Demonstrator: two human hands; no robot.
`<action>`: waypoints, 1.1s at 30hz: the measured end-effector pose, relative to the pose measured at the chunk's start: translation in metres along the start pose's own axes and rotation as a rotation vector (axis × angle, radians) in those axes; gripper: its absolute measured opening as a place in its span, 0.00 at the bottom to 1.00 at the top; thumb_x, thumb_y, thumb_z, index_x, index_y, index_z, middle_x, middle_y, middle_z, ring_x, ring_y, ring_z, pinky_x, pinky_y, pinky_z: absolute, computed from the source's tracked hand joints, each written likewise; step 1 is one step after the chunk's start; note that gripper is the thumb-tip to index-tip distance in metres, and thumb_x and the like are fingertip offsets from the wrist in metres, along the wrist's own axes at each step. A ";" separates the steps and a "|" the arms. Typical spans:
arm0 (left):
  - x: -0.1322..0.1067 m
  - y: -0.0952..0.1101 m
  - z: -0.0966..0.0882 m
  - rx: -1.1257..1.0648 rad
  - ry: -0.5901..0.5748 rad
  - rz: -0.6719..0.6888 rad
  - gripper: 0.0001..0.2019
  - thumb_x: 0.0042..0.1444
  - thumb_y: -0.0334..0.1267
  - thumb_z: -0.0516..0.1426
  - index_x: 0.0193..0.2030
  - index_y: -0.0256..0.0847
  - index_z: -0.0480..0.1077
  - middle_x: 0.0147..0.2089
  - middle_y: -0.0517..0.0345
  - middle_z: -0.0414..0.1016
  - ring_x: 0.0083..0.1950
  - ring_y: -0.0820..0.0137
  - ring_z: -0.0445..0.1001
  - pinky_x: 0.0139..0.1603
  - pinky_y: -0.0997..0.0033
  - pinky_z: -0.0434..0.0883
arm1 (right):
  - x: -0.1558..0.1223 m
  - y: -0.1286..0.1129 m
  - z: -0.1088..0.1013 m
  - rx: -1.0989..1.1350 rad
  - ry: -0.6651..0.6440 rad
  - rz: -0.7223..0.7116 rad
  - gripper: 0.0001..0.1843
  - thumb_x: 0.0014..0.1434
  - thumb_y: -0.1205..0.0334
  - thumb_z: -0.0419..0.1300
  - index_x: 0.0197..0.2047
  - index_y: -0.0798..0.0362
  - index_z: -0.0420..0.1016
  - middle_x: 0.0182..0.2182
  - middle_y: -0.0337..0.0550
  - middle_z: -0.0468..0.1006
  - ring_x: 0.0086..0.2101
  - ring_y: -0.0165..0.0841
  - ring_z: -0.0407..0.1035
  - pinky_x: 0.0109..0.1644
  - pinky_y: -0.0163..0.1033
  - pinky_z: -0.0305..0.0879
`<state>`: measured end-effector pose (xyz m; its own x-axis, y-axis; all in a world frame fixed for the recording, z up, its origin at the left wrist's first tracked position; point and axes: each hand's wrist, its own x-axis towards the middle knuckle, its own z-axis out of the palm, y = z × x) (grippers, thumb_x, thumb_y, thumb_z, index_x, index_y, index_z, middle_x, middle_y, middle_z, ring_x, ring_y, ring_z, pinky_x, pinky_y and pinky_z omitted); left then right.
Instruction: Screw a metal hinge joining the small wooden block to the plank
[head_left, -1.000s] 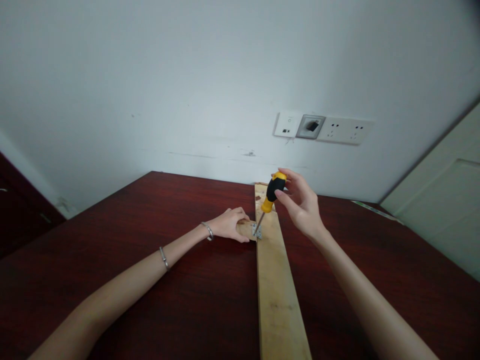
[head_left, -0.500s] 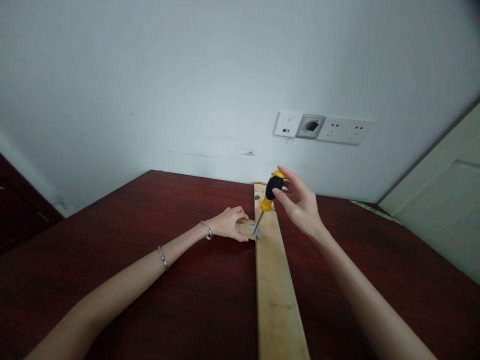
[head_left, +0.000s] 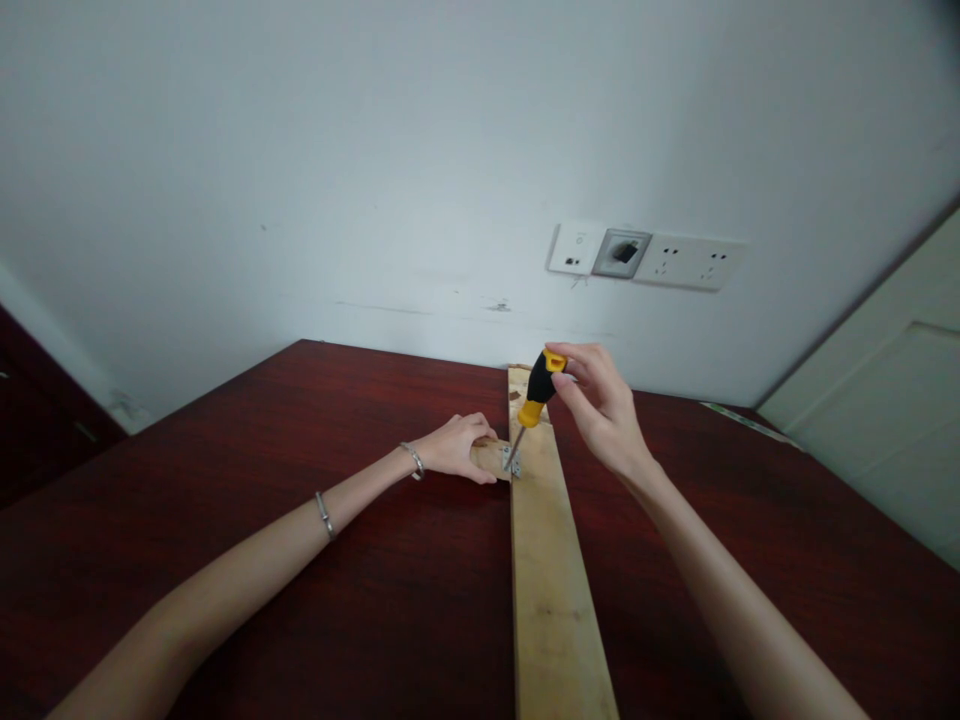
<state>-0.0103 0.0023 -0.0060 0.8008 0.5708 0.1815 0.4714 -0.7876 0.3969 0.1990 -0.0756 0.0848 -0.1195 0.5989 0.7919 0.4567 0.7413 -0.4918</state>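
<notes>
A long pale wooden plank (head_left: pixel 555 580) lies on the dark red table (head_left: pixel 337 600), running away from me toward the wall. My left hand (head_left: pixel 454 447) is closed on a small wooden block (head_left: pixel 491 457) pressed against the plank's left edge. A small metal bracket (head_left: pixel 513 460) sits where block and plank meet. My right hand (head_left: pixel 600 405) pinches the top of a yellow and black screwdriver (head_left: pixel 538 387), which leans slightly with its tip down on the bracket. Two thin bracelets (head_left: pixel 325 514) are on my left forearm.
A white wall rises behind the table, with a row of sockets and switches (head_left: pixel 645 257) above the plank's far end. A pale door (head_left: pixel 885 420) stands at the right. Dark furniture (head_left: pixel 45 420) is at the far left.
My right hand's fingers have shifted round the screwdriver handle, closing over its top. The screwdriver stays on the bracket. My left hand and the block have not moved.
</notes>
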 end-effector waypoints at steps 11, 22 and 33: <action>0.001 0.001 0.002 -0.008 0.018 -0.007 0.30 0.40 0.49 0.68 0.49 0.39 0.69 0.48 0.53 0.68 0.48 0.60 0.68 0.52 0.61 0.63 | 0.001 -0.006 0.001 -0.001 -0.083 0.045 0.18 0.62 0.57 0.56 0.56 0.43 0.68 0.51 0.45 0.70 0.48 0.37 0.67 0.47 0.44 0.73; 0.000 0.002 0.001 -0.021 0.024 -0.015 0.29 0.40 0.48 0.68 0.49 0.39 0.69 0.48 0.54 0.68 0.48 0.60 0.69 0.51 0.61 0.64 | -0.003 0.000 0.011 0.148 0.011 0.077 0.17 0.57 0.57 0.62 0.51 0.42 0.69 0.50 0.43 0.69 0.46 0.35 0.69 0.45 0.42 0.72; 0.000 0.003 0.001 -0.031 0.030 -0.013 0.29 0.40 0.47 0.69 0.49 0.39 0.70 0.48 0.54 0.68 0.47 0.61 0.69 0.51 0.62 0.64 | -0.001 0.007 0.012 0.125 0.073 0.050 0.16 0.58 0.58 0.61 0.51 0.42 0.70 0.48 0.43 0.70 0.46 0.35 0.68 0.45 0.42 0.72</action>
<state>-0.0089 -0.0004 -0.0061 0.7833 0.5878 0.2026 0.4693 -0.7727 0.4274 0.1915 -0.0671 0.0764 -0.0325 0.6155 0.7875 0.3466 0.7460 -0.5687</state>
